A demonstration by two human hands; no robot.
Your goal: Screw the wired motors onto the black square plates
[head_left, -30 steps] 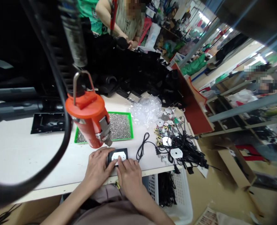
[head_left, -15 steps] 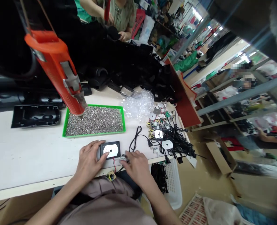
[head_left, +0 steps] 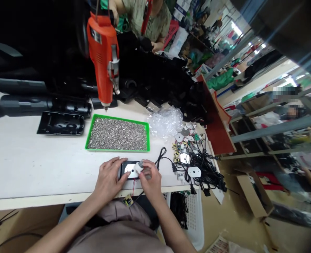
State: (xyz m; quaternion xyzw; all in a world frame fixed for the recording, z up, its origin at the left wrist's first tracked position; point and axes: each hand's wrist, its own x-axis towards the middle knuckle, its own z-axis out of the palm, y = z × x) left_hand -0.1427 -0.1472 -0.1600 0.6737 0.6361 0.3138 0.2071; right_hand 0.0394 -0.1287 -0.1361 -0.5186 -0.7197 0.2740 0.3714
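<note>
My left hand (head_left: 110, 177) grips the left end of a flat black rectangular casing (head_left: 122, 168) at the table's front edge. Its thumb presses on the white plate (head_left: 129, 169) with cut corners and a dark centre hole, lying in the casing. Between the thumb and fingers of my right hand (head_left: 150, 179) is a small white-and-grey cylindrical part (head_left: 138, 167), held over the plate's right end; whether it touches is unclear. Thin red wires (head_left: 133, 183) run down from the casing toward a small yellowish circuit board (head_left: 128, 200) hanging below the table edge.
A green tray of small metal screws (head_left: 118, 133) lies beyond my hands, under a hanging orange electric screwdriver (head_left: 102, 59). Black shell parts (head_left: 62, 123) sit left. Clear plastic bags (head_left: 166, 121) and black cables (head_left: 202, 168) lie right. Another person (head_left: 144, 17) works opposite.
My right hand has raised the small cylindrical part from beside the casing to over the white plate. My left hand keeps its hold. The camera view has shifted, moving the screwdriver rightward in the picture.
</note>
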